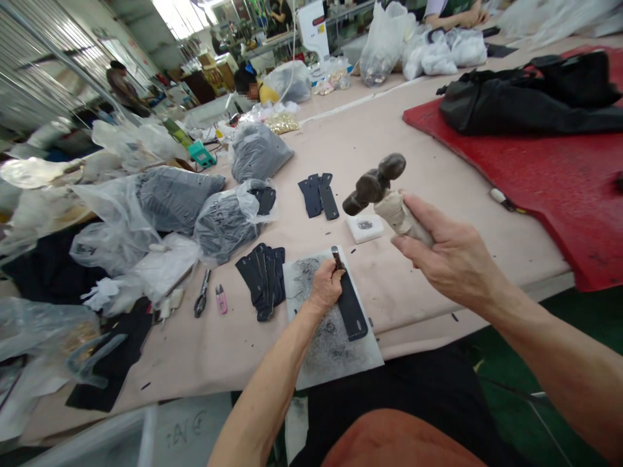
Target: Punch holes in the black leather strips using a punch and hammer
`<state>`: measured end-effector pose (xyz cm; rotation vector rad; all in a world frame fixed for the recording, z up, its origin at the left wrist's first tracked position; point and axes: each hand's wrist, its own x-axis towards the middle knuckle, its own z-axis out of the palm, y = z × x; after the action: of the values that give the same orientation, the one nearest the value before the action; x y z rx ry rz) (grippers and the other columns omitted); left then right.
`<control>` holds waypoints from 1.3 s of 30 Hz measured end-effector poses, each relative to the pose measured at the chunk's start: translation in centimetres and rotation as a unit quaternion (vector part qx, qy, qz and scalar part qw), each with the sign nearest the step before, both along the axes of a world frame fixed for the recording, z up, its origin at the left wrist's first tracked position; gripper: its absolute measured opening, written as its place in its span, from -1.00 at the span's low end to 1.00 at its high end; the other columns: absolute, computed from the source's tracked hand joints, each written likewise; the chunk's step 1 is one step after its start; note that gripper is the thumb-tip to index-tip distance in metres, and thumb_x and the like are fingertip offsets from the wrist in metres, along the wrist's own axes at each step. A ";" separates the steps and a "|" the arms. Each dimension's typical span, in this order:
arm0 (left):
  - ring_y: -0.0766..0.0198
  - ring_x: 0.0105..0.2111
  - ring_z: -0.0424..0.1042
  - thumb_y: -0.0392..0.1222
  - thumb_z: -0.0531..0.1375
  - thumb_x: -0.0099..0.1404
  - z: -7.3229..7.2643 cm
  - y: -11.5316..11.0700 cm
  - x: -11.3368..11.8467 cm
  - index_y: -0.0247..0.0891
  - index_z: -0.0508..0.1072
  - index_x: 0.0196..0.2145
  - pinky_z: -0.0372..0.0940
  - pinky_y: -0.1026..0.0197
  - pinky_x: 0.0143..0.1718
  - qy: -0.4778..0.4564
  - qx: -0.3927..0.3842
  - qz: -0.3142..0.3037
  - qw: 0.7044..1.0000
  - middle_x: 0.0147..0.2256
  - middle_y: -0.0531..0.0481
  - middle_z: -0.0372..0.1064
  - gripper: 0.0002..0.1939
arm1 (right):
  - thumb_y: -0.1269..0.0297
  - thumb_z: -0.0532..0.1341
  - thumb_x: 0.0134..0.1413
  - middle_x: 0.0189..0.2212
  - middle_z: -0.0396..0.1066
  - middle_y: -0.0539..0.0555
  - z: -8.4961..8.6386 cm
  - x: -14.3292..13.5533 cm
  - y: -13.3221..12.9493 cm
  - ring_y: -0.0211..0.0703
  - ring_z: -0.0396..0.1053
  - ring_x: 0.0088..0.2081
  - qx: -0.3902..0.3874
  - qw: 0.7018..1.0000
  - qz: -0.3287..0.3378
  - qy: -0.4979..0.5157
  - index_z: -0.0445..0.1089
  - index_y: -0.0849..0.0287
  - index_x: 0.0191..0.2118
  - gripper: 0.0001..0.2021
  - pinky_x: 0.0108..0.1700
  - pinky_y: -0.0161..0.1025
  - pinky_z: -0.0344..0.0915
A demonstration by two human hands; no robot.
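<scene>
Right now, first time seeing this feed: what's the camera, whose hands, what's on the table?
There is no machine here, only a person's two bare hands. The single picture comes from a camera on that person's head, looking forward and down, so the arms enter from the bottom edge. The right hand holds a hammer raised above the table. The left hand pinches a small metal punch upright on a dark strap, which lies on a scuffed white board. Nearby are a stack of straps, two more straps, a small white block, pliers, filled plastic bags and a red mat. Other people work at the far end.
</scene>
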<state>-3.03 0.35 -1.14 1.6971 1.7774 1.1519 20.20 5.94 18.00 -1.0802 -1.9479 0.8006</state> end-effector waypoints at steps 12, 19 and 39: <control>0.19 -0.27 0.40 -0.36 0.11 0.22 0.1 -0.1 0.0 -0.22 0.42 -0.30 0.32 0.13 -0.16 0.003 0.029 -0.002 1.000 -0.34 -0.02 0.41 -0.87 | 0.28 0.17 0.18 0.09 0.44 0.05 2.3 -1.2 -0.7 0.04 0.44 0.06 0.138 0.982 0.091 -0.087 0.17 -0.01 0.32 -0.42 0.06 -0.03 0.41; 0.19 -0.27 0.40 -0.37 0.12 0.23 0.1 -0.3 0.0 -0.22 0.43 -0.30 0.32 0.13 -0.17 -0.001 0.029 0.002 1.000 -0.32 -0.03 0.43 -0.87 | 0.29 0.08 0.24 -0.02 0.51 0.13 0.3 -2.1 -1.1 0.00 0.51 -0.08 0.164 0.963 0.123 -0.172 0.11 0.06 0.36 -0.43 -0.03 -0.08 0.44; 0.19 -0.27 0.42 -0.36 0.16 0.24 0.0 -0.7 0.2 -0.22 0.46 -0.30 0.32 0.17 -0.18 0.034 0.032 0.032 0.998 -0.34 -0.02 0.46 -0.88 | 0.35 0.07 0.24 0.03 0.50 0.13 0.0 -2.5 -1.4 -0.01 0.52 -0.06 0.172 0.933 0.152 -0.276 0.11 0.04 0.35 -0.44 -0.09 -0.10 0.47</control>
<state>-2.78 -0.34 -1.12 1.7460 1.8676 1.2027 17.68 4.54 17.99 -0.8540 -2.6564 0.2912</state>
